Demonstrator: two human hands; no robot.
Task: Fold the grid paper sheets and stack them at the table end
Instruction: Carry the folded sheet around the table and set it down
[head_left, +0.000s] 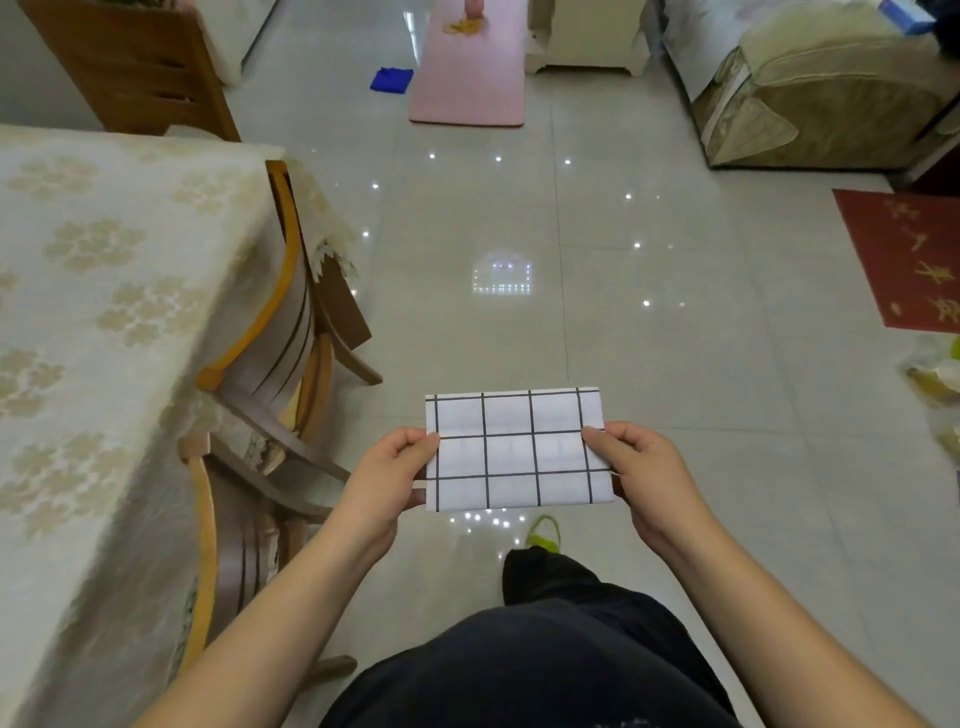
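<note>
While both hands pinch its short edges, left hand (400, 470), right hand (641, 470), folded grid paper (517, 449), white, black lines

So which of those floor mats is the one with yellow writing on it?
The red mat at the right edge of the floor, with yellow characters across it. The pink mat at the top is plain, with only small items lying at its far end.

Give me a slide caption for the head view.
Both hands hold a folded grid paper sheet beside the table.
</note>
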